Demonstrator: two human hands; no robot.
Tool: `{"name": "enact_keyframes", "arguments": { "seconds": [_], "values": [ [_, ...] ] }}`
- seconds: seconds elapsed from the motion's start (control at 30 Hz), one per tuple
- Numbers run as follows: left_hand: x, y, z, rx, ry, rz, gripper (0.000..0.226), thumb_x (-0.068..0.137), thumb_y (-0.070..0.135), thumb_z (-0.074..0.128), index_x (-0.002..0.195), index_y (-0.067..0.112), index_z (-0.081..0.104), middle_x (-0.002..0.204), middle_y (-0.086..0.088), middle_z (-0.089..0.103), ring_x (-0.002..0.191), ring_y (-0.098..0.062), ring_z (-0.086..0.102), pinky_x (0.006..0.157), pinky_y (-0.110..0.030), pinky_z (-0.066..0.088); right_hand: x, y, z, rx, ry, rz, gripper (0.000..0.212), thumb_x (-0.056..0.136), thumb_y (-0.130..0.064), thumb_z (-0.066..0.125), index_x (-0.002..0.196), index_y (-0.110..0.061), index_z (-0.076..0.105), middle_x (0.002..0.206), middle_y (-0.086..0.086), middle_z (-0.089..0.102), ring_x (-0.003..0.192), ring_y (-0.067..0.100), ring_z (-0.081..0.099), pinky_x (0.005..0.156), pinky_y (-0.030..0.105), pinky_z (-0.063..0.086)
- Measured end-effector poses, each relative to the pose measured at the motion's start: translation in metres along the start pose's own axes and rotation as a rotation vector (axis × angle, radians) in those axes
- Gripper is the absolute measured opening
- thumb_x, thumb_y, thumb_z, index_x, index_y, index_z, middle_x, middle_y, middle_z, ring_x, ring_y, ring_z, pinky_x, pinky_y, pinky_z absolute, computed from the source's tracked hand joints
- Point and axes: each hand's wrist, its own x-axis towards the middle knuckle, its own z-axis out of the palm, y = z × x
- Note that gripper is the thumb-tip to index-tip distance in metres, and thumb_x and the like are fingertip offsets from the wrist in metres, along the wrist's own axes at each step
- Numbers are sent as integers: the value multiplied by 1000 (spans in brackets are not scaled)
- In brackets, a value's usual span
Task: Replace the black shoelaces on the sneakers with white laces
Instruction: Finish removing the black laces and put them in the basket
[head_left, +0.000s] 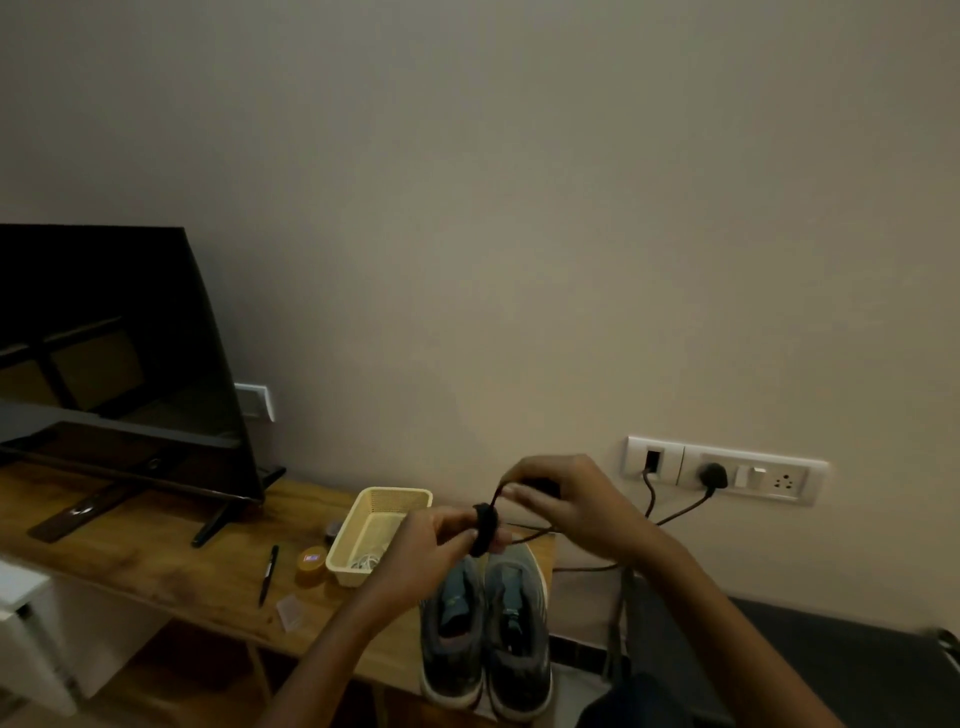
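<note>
Winding the black lace (485, 525) into a coil, by the look of it: left hand (431, 540) grip clamped on the bundle, right hand (561, 499) grip pinching the loose tail at 1 o'clock from it. Sneakers (488, 623) sit on the surface (156, 561) at 6 o'clock below both hands. Basket (363, 525) holding white laces (366, 561) lies at 9 o'clock, nearer the left hand, so that hand likely reaches it next.
</note>
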Motion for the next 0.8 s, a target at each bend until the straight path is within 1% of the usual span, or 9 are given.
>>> {"name": "enact_keyframes", "arguments": {
  "seconds": [0.17, 0.27, 0.33, 0.4, 0.47, 0.57, 0.63, 0.7, 0.8],
  "values": [
    [-12, 22, 3, -318, -77, -9, 18, 89, 13, 58, 103, 10, 69, 95, -7, 74, 81, -15, 69, 72, -19, 49, 9, 28, 8, 180, 133, 138, 16, 89, -12, 60, 101, -8, 71, 94, -2, 70, 87, 6, 65, 79, 24, 53],
    [-9, 17, 4, -395, 58, -40, 22, 89, 11, 57, 108, 4, 67, 100, -13, 72, 53, -3, 56, 47, -10, 39, -11, 28, 41, 304, 77, 226, 18, 92, -9, 54, 101, -14, 69, 81, -12, 67, 74, -5, 61, 67, 14, 46],
    [-6, 14, 8, -421, 158, -53, 23, 91, 5, 54, 110, -1, 65, 99, -15, 71, 43, 3, 50, 39, -8, 33, -26, 27, 61, 320, 21, 272, 19, 93, -12, 53, 94, -24, 68, 74, -11, 66, 67, 2, 59, 62, 19, 45],
    [-4, 14, 10, -445, 245, -44, 20, 92, 1, 51, 106, -2, 64, 98, -15, 71, 49, 2, 59, 41, -6, 36, -35, 26, 72, 274, -26, 255, 17, 94, -17, 53, 94, -23, 69, 74, -11, 65, 67, 6, 55, 63, 25, 44],
    [1, 9, 9, -370, 292, -29, 19, 92, -2, 50, 99, 5, 66, 94, -9, 72, 57, 2, 64, 49, -5, 43, -39, 23, 70, 228, -58, 239, 16, 94, -20, 53, 99, -24, 68, 68, -16, 60, 65, 2, 52, 61, 18, 40],
    [7, -6, 9, -149, 302, -15, 29, 92, -3, 50, 92, 18, 69, 87, 5, 73, 78, -1, 68, 82, -20, 54, -32, 14, 48, 78, -114, 164, 15, 93, -21, 56, 101, -19, 68, 74, -16, 58, 71, 1, 55, 66, 19, 45],
    [11, -16, 10, -1, 283, -35, 24, 92, -3, 51, 100, 10, 69, 88, 8, 70, 82, -1, 67, 79, -14, 51, -22, 8, 31, -51, -80, 56, 14, 91, -20, 58, 97, -14, 69, 78, -12, 60, 74, 4, 56, 70, 26, 49],
    [11, -17, 9, 46, 173, -58, 23, 92, -1, 52, 104, 9, 68, 92, 7, 70, 92, -12, 67, 78, -15, 51, -8, 9, 18, -134, -1, -31, 13, 88, -17, 61, 94, -10, 70, 83, -1, 66, 76, 10, 59, 70, 31, 51],
    [2, -4, 8, -78, -138, -46, 18, 92, 13, 56, 97, 23, 70, 95, 3, 74, 97, -15, 68, 86, -40, 50, 9, 20, 6, -63, 65, -29, 12, 85, -13, 66, 93, -6, 72, 82, -3, 67, 75, 6, 61, 68, 24, 51]
  ]
}}
